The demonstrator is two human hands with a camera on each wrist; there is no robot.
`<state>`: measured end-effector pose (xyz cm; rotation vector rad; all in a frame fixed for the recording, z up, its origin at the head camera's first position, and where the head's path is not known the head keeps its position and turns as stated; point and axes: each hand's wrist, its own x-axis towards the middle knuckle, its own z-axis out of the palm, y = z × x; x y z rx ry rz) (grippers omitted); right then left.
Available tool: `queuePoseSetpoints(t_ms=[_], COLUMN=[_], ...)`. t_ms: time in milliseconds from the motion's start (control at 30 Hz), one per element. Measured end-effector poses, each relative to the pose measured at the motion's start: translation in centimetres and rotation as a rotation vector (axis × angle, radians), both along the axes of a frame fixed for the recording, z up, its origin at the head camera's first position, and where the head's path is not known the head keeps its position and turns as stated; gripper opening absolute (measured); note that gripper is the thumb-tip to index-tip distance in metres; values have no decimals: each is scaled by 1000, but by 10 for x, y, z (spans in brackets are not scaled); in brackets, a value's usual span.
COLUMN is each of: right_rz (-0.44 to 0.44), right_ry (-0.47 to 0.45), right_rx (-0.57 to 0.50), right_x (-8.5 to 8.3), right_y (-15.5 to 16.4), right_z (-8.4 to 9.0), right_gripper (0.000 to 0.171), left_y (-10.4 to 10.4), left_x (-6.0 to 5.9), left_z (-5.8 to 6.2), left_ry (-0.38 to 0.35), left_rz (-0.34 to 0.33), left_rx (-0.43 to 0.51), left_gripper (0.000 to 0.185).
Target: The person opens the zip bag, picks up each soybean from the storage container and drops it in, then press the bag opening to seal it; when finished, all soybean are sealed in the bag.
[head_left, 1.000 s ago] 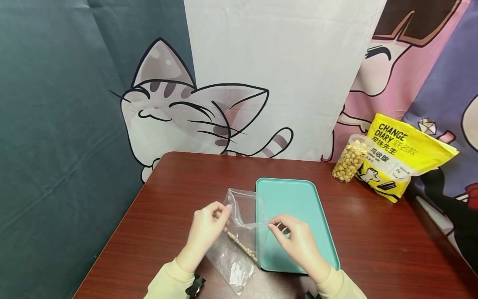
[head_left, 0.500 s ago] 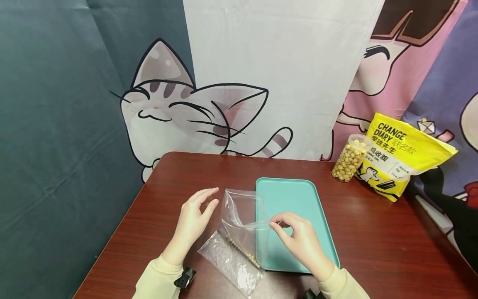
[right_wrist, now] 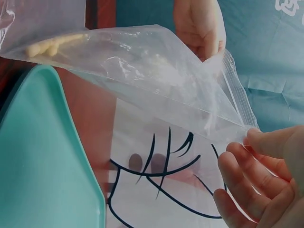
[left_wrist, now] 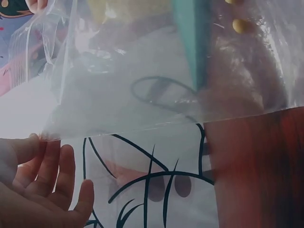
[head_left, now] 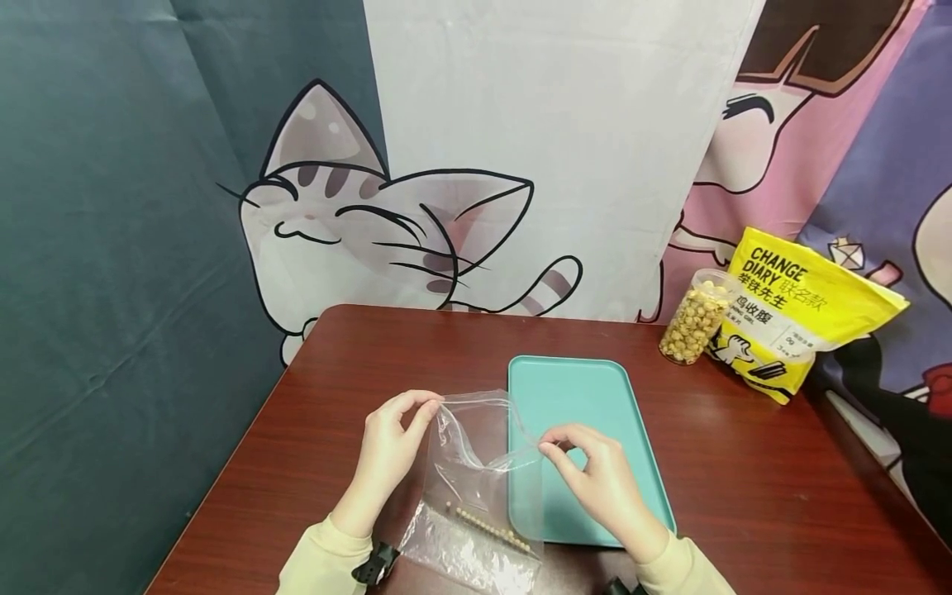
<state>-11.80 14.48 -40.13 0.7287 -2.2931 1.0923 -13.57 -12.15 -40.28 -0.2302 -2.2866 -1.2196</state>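
Two hands hold the mouth of a clear plastic zip-seal bag (head_left: 476, 463) above the near edge of the dark red wooden desk (head_left: 357, 355). The left hand (head_left: 390, 450) pinches one lip of the opening between thumb and curled fingers (left_wrist: 45, 166), and the right hand (head_left: 598, 479) pinches the opposite lip in the same way, its fingers (right_wrist: 256, 185) bent round the zip strip. Between them the bag's mouth is drawn apart, so it stands open and raised, while its lower part trails down to the desk in front of the person.

Inside, a short row of small pale yellow pellets (head_left: 487, 527) lies along the bottom fold; the bag otherwise looks nearly bare. Its right half overlaps the near left corner of the teal rectangular plastic tray (head_left: 595, 397), which shows nothing on its surface.

Well apart, at the far right of the desk, a clear plastic jar of yellow puffed balls (head_left: 695, 318) stands upright, touching or just beside a yellow printed snack pouch (head_left: 803, 310).

Judging by this, the bag has been opened but barely filled, with the jar's contents apparently untouched and the tray unused.
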Motion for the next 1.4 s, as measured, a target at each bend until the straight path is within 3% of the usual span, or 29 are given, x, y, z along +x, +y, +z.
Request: queuePoseSetpoints(t_ms=[667, 967, 1100, 1233, 1400], right_rz=[-94, -99, -76, -32, 21], right_ry=[-86, -81, -146, -227, -215], right_rx=[-57, -92, -157, -259, -364], right_x=[-8, -10, -9, -8, -8], right_y=[17, 15, 15, 13, 7], right_z=[9, 12, 16, 21, 21], right_gripper=[17, 17, 14, 8, 5], left_y=[-5, -4, -3, 0, 3], left_x=[3, 6, 8, 10, 12], left_z=[-5, -4, -3, -4, -3], left_ry=[52, 56, 47, 82, 143], left_rz=[50, 55, 58, 16, -64], left_rx=[5, 7, 9, 33, 53], left_gripper=[6, 11, 9, 5, 5])
